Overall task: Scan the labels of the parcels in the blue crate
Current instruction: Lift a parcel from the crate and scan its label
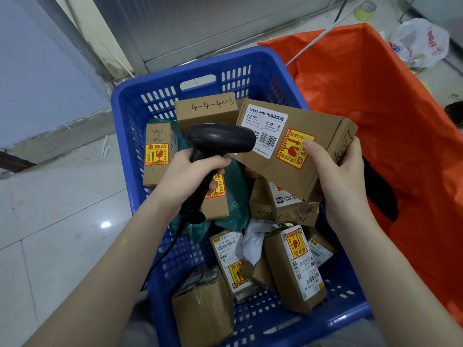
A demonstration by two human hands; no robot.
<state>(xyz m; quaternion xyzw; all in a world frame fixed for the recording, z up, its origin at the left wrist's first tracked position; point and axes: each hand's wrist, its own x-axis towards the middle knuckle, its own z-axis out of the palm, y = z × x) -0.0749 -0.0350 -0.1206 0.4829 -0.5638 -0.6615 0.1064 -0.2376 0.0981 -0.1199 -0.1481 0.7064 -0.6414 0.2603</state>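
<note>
A blue plastic crate (200, 61) on the floor holds several brown cardboard parcels, many with yellow-and-red fragile stickers, plus a green plastic mailer (238, 196). My right hand (343, 176) holds a flat brown parcel (313, 131) tilted above the crate, its white barcode label and fragile sticker facing up. My left hand (193, 174) grips the handle of a black barcode scanner (220, 139), whose head points at the left end of that label. The scanner's black cable runs down past my left forearm.
A large orange bag (375, 96) stands open just right of the crate. Behind are a metal door frame (200, 26), a white plastic bag (421, 41) and a tape roll (364, 10). Pale glossy floor tiles (62, 209) lie to the left.
</note>
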